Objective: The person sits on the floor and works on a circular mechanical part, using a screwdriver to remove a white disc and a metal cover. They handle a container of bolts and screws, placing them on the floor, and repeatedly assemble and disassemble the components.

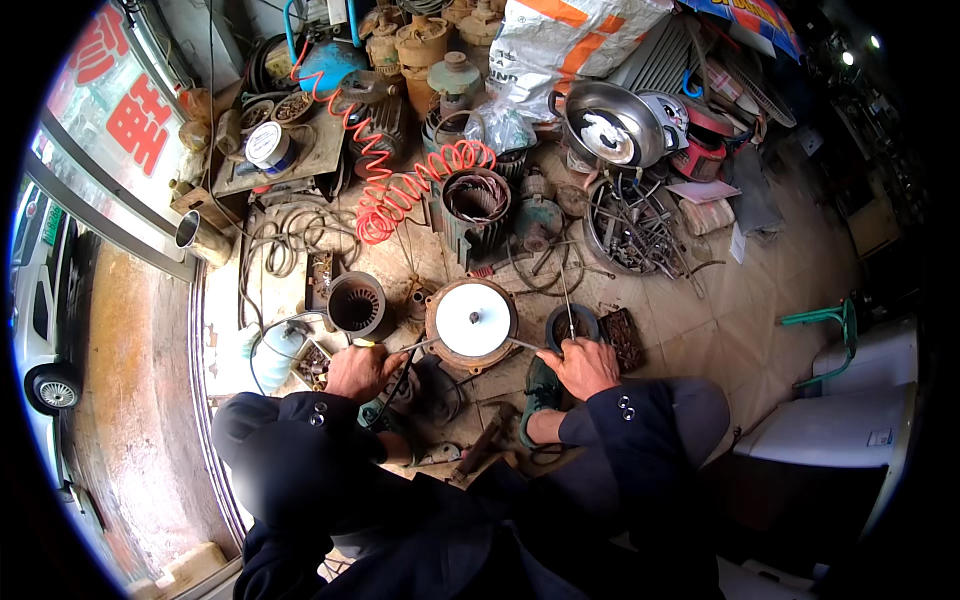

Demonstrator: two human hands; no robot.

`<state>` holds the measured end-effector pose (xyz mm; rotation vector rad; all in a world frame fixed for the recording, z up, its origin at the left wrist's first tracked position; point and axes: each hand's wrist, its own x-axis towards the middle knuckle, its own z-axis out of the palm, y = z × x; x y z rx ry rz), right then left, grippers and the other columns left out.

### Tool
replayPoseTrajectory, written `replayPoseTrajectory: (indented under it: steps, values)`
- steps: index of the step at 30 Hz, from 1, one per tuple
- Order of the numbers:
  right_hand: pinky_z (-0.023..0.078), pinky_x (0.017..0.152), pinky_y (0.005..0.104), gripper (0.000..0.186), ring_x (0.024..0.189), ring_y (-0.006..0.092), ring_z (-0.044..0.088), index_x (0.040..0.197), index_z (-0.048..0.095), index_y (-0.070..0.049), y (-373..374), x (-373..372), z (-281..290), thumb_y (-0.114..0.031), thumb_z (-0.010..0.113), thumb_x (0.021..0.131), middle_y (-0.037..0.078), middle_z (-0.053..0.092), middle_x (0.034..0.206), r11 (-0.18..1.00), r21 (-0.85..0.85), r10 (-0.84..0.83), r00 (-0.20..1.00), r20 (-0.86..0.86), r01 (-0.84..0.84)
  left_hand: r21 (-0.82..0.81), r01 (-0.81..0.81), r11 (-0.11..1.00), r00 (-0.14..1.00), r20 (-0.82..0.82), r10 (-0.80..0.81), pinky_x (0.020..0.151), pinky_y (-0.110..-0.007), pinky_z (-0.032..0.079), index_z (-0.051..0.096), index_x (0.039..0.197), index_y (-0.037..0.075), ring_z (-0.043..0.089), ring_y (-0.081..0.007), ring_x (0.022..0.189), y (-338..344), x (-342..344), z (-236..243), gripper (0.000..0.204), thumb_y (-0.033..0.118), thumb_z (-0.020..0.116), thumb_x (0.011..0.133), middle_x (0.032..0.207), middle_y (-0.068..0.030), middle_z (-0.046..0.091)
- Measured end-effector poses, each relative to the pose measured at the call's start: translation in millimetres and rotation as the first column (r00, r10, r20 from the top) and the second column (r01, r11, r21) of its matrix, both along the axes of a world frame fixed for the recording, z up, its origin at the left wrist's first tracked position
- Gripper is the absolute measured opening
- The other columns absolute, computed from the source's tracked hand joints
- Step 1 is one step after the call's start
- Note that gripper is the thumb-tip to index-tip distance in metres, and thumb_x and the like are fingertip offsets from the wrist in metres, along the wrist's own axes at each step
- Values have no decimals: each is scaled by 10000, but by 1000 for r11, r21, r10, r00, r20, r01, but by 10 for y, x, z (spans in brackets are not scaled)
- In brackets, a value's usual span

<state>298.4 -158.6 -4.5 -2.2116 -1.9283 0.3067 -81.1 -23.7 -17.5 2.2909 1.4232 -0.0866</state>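
Note:
A round motor housing with a white disc on top [472, 321] stands on the floor in front of me. My left hand [362, 372] grips a thin metal rod [418, 347] that points toward the housing's left side. My right hand [579, 365] holds another thin rod [527, 345] that reaches the housing's right edge, with a thin wire rising from the fist. Both sleeves are dark with buttons at the cuffs.
An open motor stator [356, 304] lies left of the housing, a small round can [570, 323] to its right. A red coiled air hose [400, 185], a larger stator [475, 198], a metal bowl [612, 125], a ring of tools [634, 230] and a white sack [560, 45] crowd the floor behind.

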Motion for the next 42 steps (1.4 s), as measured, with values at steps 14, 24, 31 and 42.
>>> replayPoseTrajectory:
  steps: [14,24,31,42]
  values:
    - [549,673,538,624,741,456,691,785,724,12,-17,-55,-132,-579,651,972,237,711,795,997,-7,-80,995,-62,80,50,-50,998,995,92,45,604,-536,516,727,799,32,672,-456,677,-48,109,-94,589,568,598,1007,676,-233,662]
    - [387,432,337,630,432,160,522,563,534,-124,-161,-597,-1400,-489,542,1077,38,504,482,839,-308,-468,304,-830,450,-328,-299,896,741,513,434,555,-393,451,701,857,-42,563,-239,554,-507,290,-1225,479,396,636,1040,617,-161,610]
    - [544,721,483,502,717,299,701,959,674,-52,-591,205,-2687,-528,546,1054,135,705,805,395,-882,-902,-77,-426,257,-702,-421,574,158,567,809,556,-289,411,670,829,38,524,-81,632,-274,455,-1278,345,319,712,1023,703,13,629]
    - [520,1023,535,499,1201,475,644,1188,732,-4,-227,-818,-955,-435,640,952,293,683,1268,653,-699,-541,826,-161,291,-617,-209,758,54,767,639,468,-261,354,535,836,137,426,-92,528,507,29,1224,419,485,610,1057,651,22,458]
